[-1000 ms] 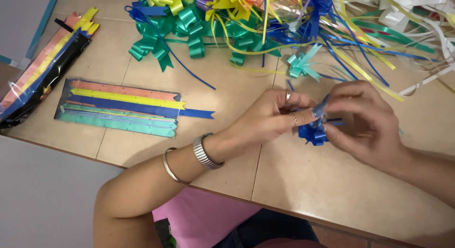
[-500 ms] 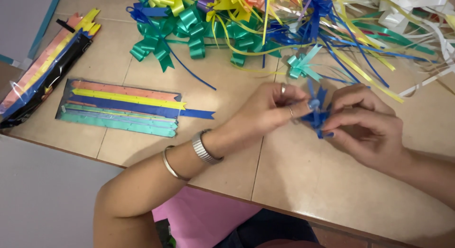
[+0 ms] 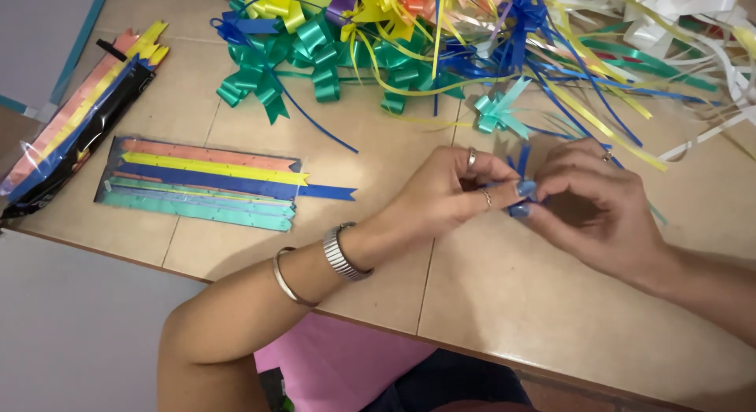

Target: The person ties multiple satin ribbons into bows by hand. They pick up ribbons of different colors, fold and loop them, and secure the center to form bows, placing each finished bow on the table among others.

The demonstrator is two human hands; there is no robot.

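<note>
My left hand and my right hand meet over the beige tiled table, fingertips pinched together on a small dark blue ribbon bow. Most of the bow is hidden between the fingers; only short blue loops and tails stick out above the thumbs. My left wrist wears a metal watch band and a thin bangle, and there are rings on the fingers of both hands.
A heap of finished ribbon bows in green, yellow, blue and white covers the back of the table. A flat pack of coloured ribbon strips lies at the left, and a second pack sits at the far-left edge.
The blue bow, open and visible in my fingers a second ago, is now gathered tight and mostly covered by both hands, which have closed together and shifted slightly up.
</note>
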